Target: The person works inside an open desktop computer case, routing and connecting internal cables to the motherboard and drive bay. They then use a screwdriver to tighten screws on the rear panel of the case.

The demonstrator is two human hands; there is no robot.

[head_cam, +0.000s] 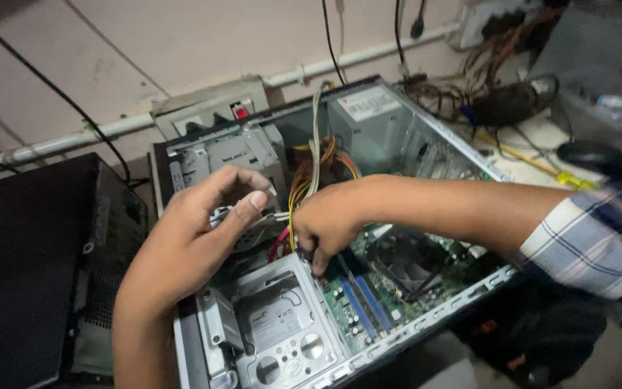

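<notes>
- Grey steel computer case is lying open on its side before you, its rim facing up.
- White rectangular label is sitting on the grey power supply at the far end of the case.
- Second pale label is showing on the hard drive in the metal drive cage at the near left corner.
- Green motherboard is lying on the case floor, with blue memory slots and a black cooler fan on it.
- Yellow, orange and white wire bundle is running from the power supply down the middle of the case.
- Your right hand is curling down inside the case, fingers pressed together at the foot of the wire bundle, beside the drive cage; what they are gripping is hidden.
- Your left hand is hovering over the left part of the case, thumb and forefinger nearly meeting; whether they are pinching anything cannot be told.
- Black box is standing just left of the case.
- Dark computer mouse is resting well to the right.
</notes>
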